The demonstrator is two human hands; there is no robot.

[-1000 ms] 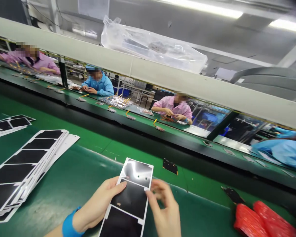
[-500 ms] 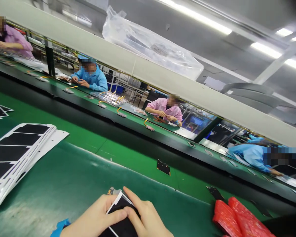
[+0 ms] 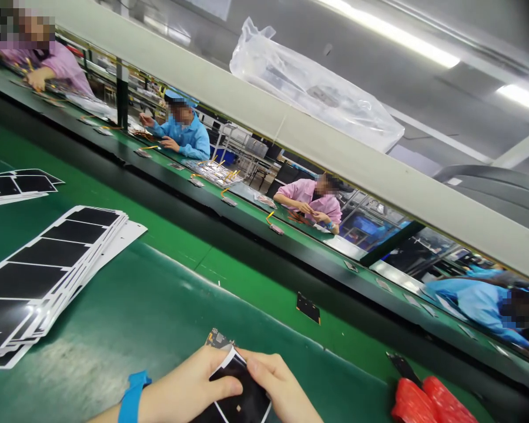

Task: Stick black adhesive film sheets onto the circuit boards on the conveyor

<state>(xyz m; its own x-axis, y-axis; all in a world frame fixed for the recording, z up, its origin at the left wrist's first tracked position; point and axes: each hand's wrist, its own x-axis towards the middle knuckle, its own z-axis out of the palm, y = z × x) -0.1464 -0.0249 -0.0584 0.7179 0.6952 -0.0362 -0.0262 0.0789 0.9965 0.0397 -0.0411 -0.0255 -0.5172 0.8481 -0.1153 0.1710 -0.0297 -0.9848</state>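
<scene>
At the bottom middle, both my hands grip a white backing sheet with black film panels (image 3: 242,396). My left hand (image 3: 189,388), with a blue wrist strap, pinches the sheet's left edge with the thumb on top. My right hand (image 3: 275,388) presses thumb and fingers on its top right corner. A small circuit part (image 3: 218,339) peeks out just behind the sheet, over my left hand. The sheet's lower part is cut off by the frame.
A fanned stack of black-and-white film sheets (image 3: 44,276) lies on the green mat at left, another stack (image 3: 17,185) farther left. A small black part (image 3: 307,308) lies ahead. Red bags (image 3: 427,402) sit at bottom right. Several people work across the conveyor; a plastic bag (image 3: 312,88) rests on the overhead shelf.
The sheet was held up with three panels showing; it has dropped low to the frame's bottom edge and both hands now close on its top. The view tilted and shifted.
</scene>
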